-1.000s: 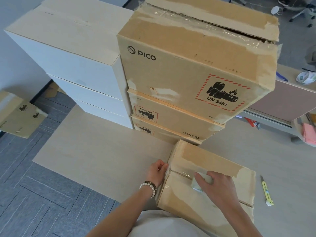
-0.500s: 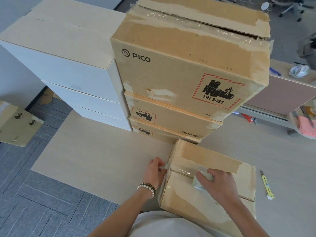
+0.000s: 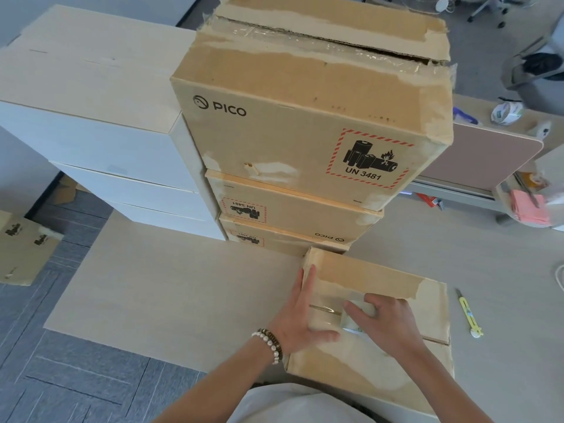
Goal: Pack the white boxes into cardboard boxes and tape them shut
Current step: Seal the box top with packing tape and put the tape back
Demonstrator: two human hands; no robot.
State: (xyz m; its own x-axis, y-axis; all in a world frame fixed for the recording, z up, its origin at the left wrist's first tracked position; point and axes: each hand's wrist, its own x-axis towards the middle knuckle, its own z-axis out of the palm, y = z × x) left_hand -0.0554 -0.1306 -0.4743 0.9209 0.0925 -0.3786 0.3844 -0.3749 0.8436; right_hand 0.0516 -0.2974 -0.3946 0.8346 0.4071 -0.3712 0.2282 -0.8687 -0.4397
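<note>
Overhead, "PICO" and "UN 3481" on the stacked cardboard box (image 3: 308, 117).

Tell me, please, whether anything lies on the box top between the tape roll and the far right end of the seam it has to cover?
Nothing visible does. The right hand grips the tape roll on the cardboard box, and the seam beyond it looks bare. The yellow utility knife lies on the table, off the box. The left hand presses the left end.

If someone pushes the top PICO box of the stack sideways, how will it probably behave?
The top PICO box would likely slide, perhaps tip: it overhangs the cardboard boxes beneath on the right. Its worn top seam gapes, so the lid probably flexes. Weight cannot be judged.
</note>
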